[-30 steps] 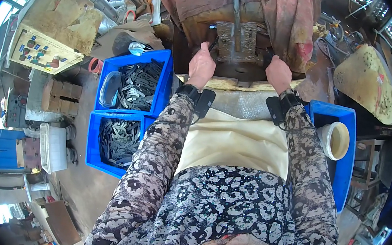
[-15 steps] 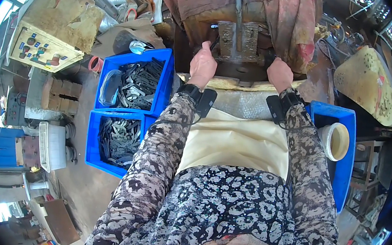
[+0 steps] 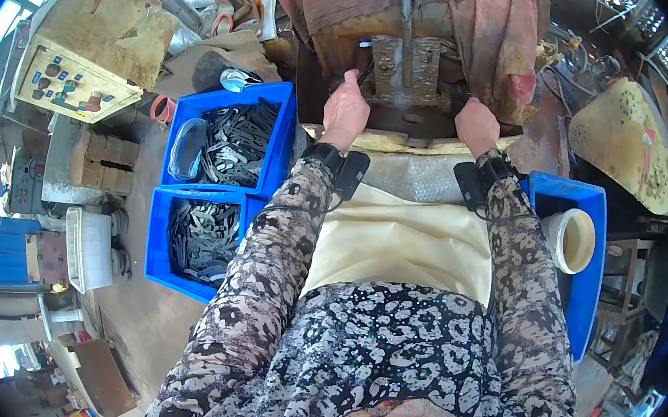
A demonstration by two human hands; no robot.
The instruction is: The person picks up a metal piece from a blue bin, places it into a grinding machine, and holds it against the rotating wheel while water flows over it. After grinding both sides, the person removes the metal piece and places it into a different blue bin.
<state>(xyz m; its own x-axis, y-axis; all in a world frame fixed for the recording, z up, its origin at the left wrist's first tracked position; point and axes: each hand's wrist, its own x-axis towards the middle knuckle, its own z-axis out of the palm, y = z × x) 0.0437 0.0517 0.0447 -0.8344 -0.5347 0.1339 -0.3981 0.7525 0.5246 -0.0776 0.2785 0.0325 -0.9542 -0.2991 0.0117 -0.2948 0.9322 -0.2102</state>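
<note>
Both my hands reach forward into the opening of a cloth-draped machine, one on each side of a rough, worn metal block (image 3: 406, 73) with an upright metal rod (image 3: 407, 19) in front of it. My left hand (image 3: 347, 109) is closed, its thumb pointing forward; a dark end of something shows just beyond it. Level with it, my right hand (image 3: 478, 126) is closed too, next to a dark shape at its inner side. The fingers hide what either hand grips. Reddish, stained cloth (image 3: 366, 2) hangs over the machine.
Two blue bins (image 3: 152, 229) of flat dark metal pieces (image 3: 236, 141) stand at my left. On my right a blue crate (image 3: 586, 311) carries a whitish bucket (image 3: 574, 242). A yellowish control box (image 3: 76, 84) with buttons is at far left. Cream cloth (image 3: 403, 249) covers my lap.
</note>
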